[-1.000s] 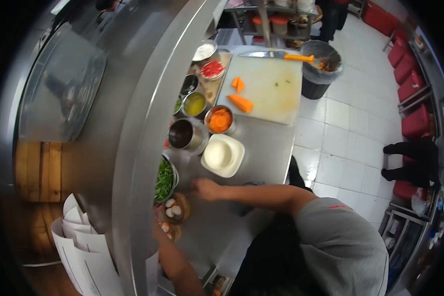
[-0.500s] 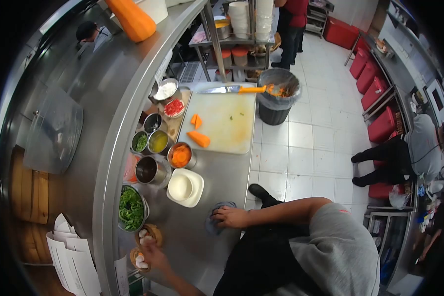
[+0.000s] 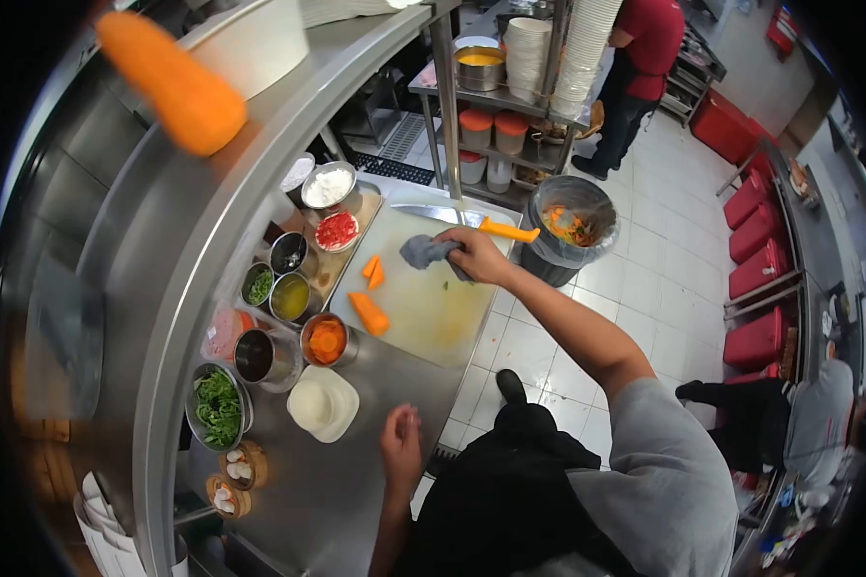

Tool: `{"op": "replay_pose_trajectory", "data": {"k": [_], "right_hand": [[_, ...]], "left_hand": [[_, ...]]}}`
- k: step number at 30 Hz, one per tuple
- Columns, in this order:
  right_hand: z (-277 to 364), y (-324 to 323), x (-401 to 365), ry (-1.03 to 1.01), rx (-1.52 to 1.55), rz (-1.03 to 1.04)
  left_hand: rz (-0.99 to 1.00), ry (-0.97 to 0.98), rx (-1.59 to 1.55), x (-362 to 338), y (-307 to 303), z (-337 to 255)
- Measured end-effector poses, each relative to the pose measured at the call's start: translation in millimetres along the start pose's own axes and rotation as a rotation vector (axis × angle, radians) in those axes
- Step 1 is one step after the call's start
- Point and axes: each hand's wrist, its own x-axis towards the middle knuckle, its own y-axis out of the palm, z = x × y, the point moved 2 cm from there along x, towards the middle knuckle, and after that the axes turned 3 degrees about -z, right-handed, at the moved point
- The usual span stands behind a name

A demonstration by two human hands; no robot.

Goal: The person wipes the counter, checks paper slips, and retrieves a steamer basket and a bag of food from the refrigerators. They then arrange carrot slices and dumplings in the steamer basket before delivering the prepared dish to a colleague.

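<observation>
My right hand (image 3: 479, 254) grips a bunched grey-blue cloth (image 3: 425, 252) over the upper part of the white cutting board (image 3: 414, 332). Just beyond the cloth, a knife (image 3: 505, 230) with a yellow handle lies across the board's far end. Carrot pieces (image 3: 369, 313) rest along the board's left side. My left hand (image 3: 401, 442) hovers above the steel counter, loosely curled and holding nothing. Closest to it is a white bowl (image 3: 316, 402) on a square white dish. Two small bamboo steamers (image 3: 244, 464) with white pieces inside stand farther left.
Metal containers of carrot slices (image 3: 325, 340), yellow liquid (image 3: 291, 298) and leafy greens (image 3: 217, 408) line the counter. A lined bin (image 3: 573, 231) with peelings stands past the board. A steel shelf (image 3: 202, 207) bearing a large carrot (image 3: 173, 85) overhangs the left. Two people work nearby.
My right hand has carried the cloth from the bare counter up onto the cutting board. My left hand has left the bamboo steamers and moved right. The whole view has shifted.
</observation>
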Motion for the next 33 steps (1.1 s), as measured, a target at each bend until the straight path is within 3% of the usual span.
{"op": "replay_pose_trajectory", "data": {"k": [2, 4, 6, 9, 10, 12, 14, 15, 17, 18, 20, 21, 23, 27, 31, 33], "right_hand": [[-46.5, 8.1, 20.3, -0.353, -0.245, 0.024], [-56.4, 11.8, 16.6, -0.346, -0.337, 0.023], [-64.8, 24.5, 3.8, -0.343, -0.430, 0.031], [-71.4, 38.6, -3.1, -0.309, -0.113, 0.270], [-69.7, 35.5, -4.8, -0.302, 0.004, 0.379], [-61.5, 11.5, 4.8, -0.332, 0.006, 0.315], [-49.5, -27.5, 27.4, 0.108, 0.406, 0.260], [-44.1, -51.4, 34.2, 0.080, 0.469, 0.168], [-58.5, -97.3, 40.8, 0.240, 0.561, 0.181], [-60.3, -120.1, 37.8, 0.198, 0.617, 0.129], [-67.3, -163.0, 25.0, 0.302, 0.604, 0.094], [-76.4, -177.9, 18.3, 0.354, 0.598, 0.072], [-81.6, -201.9, -1.9, 0.387, 0.606, 0.048], [-98.1, -219.3, -20.8, 0.438, 0.642, 0.051], [-106.0, -211.0, -14.6, 0.484, 0.653, 0.078], [-108.5, -187.7, 1.2, 0.393, 0.444, 0.157]], "left_hand": [[0.000, 0.182, 0.105, 46.7, 35.4, 2.4], [-0.037, 0.416, 0.524, 90.7, 70.0, -15.7], [-0.091, 0.377, 0.658, 127.0, 104.6, -29.7], [-0.153, 0.394, 0.858, 166.8, 139.4, -11.8], [-0.148, 0.391, 0.855, 169.0, 148.5, -9.5], [-0.150, 0.259, 0.703, 172.2, 158.3, -12.1], [-0.227, 0.367, 0.685, 174.3, 165.3, -28.2], [-0.212, 0.431, 0.664, 176.0, 172.8, -49.6], [-0.155, 0.588, 0.634, 195.2, 199.1, -68.6], [-0.154, 0.593, 0.631, 207.7, 216.8, -76.9], [0.210, 0.547, 0.857, 226.8, 260.0, -86.9], [0.211, 0.553, 0.855, 233.8, 277.3, -86.5], [0.192, 0.758, 1.011, 246.2, 307.4, -83.1], [0.153, 0.696, 1.098, 264.9, 314.5, -65.9], [0.097, 0.745, 1.093, 238.2, 254.3, -76.2], [0.082, 0.743, 1.125, 228.1, 213.4, -67.4]]}}
